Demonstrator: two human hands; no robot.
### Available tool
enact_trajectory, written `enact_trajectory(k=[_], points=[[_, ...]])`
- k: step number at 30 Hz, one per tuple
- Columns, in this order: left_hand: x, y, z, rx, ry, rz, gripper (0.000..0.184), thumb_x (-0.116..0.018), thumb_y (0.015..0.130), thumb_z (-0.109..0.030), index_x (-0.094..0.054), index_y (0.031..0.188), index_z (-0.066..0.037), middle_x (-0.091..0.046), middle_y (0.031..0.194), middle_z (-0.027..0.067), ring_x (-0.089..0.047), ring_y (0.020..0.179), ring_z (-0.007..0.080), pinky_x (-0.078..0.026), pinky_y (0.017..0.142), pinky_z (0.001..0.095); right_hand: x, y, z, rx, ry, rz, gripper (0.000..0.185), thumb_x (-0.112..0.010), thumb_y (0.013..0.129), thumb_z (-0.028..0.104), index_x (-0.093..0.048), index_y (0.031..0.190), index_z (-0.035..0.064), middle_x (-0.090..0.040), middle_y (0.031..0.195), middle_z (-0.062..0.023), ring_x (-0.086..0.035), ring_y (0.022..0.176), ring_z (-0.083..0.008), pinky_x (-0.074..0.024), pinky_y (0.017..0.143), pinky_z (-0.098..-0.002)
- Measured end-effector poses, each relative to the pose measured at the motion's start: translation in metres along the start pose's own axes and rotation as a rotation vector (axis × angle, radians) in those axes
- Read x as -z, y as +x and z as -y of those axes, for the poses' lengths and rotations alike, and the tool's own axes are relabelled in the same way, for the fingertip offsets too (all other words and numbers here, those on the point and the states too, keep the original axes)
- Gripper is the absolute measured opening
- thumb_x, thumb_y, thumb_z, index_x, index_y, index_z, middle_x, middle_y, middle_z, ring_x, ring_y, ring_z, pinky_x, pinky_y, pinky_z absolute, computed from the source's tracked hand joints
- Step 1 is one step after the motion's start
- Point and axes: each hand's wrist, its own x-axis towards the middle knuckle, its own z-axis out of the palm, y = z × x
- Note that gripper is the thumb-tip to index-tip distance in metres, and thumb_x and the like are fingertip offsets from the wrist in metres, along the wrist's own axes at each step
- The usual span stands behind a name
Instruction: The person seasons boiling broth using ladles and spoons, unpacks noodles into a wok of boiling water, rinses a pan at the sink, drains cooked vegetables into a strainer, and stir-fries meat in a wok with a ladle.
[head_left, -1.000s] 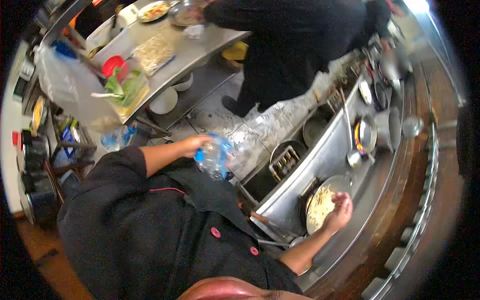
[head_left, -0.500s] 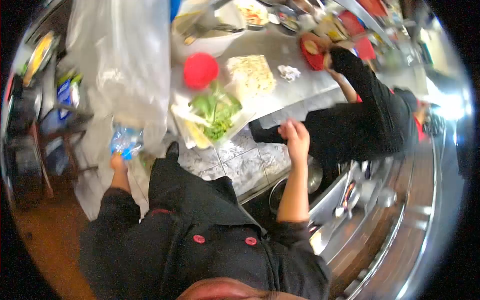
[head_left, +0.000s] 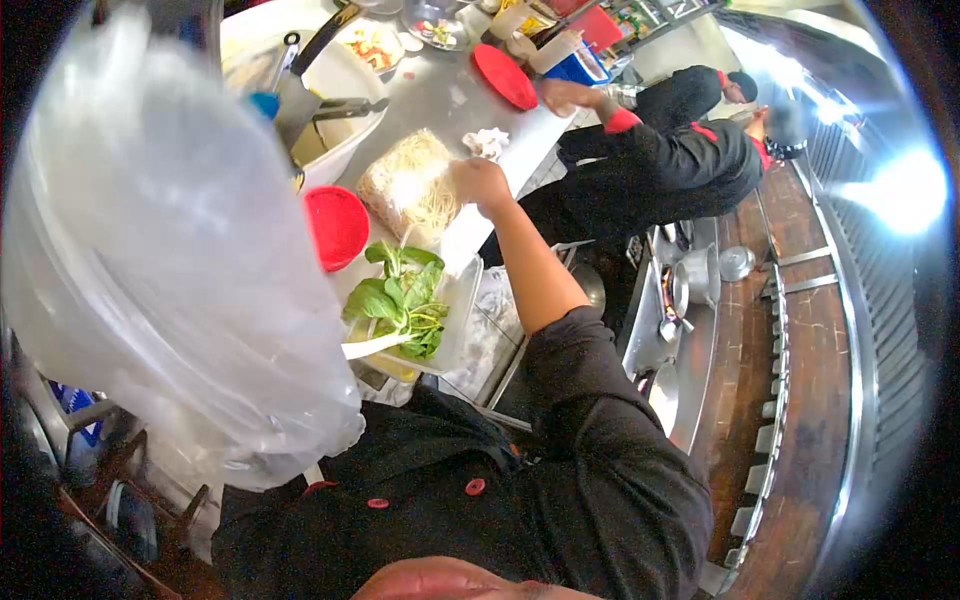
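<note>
My right hand (head_left: pixel 482 187) reaches over the metal counter, its fingers closed at the right edge of a clear pack of noodles (head_left: pixel 405 190). Just beyond that hand lies a crumpled white piece (head_left: pixel 487 143). Nearer to me, a pale tray (head_left: pixel 462 318) holds leafy greens (head_left: pixel 398 300) with a white stalk. A red bowl (head_left: pixel 336 228) stands left of the noodles. My left hand is out of sight; a large translucent plastic bag (head_left: pixel 180 260) fills that side.
A white tub (head_left: pixel 345 150) with utensils stands at the back left. A co-worker's hand (head_left: pixel 572 97) is beside a red plate (head_left: pixel 505 77). Pots (head_left: pixel 697 275) and ladles sit in a metal trough at right, and another person stands farther back.
My right hand has moved up and forward to the noodle pack. The translucent bag now looms larger, covering my left hand, which held a clear and blue plastic item. The view has shifted.
</note>
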Motion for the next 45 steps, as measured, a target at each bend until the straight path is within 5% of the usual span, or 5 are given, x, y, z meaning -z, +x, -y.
enact_trajectory(k=[6,11,23,31,45], points=[[0.013,-0.061,0.013,-0.736,-0.059,0.153,0.048,-0.042,0.091,-0.034,-0.043,0.129,-0.005,-0.038,0.136,0.0130,-0.033,0.126,0.0270,-0.025,0.106,0.0358,0.049,-0.011,0.005,0.127,-0.152,-0.391,0.021,-0.056,0.083,0.018,-0.060,0.082,-0.0021,-0.061,0.073,-0.0141,-0.055,0.064,-0.0207,-0.0445,0.063,-0.0353],[0.051,-0.207,-0.044,-0.105,-0.222,-0.440,0.075,-0.068,0.061,-0.030,-0.042,0.119,0.012,-0.052,0.115,0.0272,-0.052,0.106,0.0371,-0.042,0.090,0.0386,0.122,-0.050,0.029,0.257,0.349,-0.508,0.017,-0.054,0.085,0.014,-0.058,0.078,-0.0006,-0.057,0.072,-0.0030,-0.049,0.066,-0.0103,-0.0413,0.060,-0.0271],[0.224,-0.481,-0.345,-0.969,-1.428,0.641,0.094,-0.073,0.071,-0.041,-0.018,0.139,-0.005,-0.046,0.125,0.0141,-0.047,0.115,0.0237,-0.039,0.093,0.0345,0.143,-0.198,0.100,0.914,0.113,0.315,0.011,-0.063,0.079,0.008,-0.059,0.076,-0.0014,-0.062,0.077,-0.0089,-0.056,0.067,-0.0187,-0.0447,0.064,-0.0289],[0.224,-0.472,-0.329,-0.699,-1.617,0.306,0.070,-0.070,0.068,-0.010,-0.035,0.127,0.002,-0.053,0.117,0.0124,-0.055,0.104,0.0230,-0.045,0.090,0.0356,0.070,-0.143,0.181,0.719,0.234,0.758,0.018,-0.060,0.083,0.020,-0.064,0.085,0.0031,-0.063,0.081,-0.0133,-0.058,0.072,-0.0285,-0.0457,0.069,-0.0337],[0.265,-0.429,-0.332,-0.776,-1.548,0.306,0.072,-0.073,0.067,-0.013,-0.036,0.127,0.002,-0.053,0.117,0.0113,-0.052,0.107,0.0221,-0.040,0.093,0.0358,-0.085,0.094,0.261,1.288,-0.876,0.112,0.030,-0.056,0.075,0.020,-0.061,0.099,0.0036,-0.057,0.111,-0.0182,-0.050,0.105,-0.0358,-0.0374,0.093,-0.0448]])
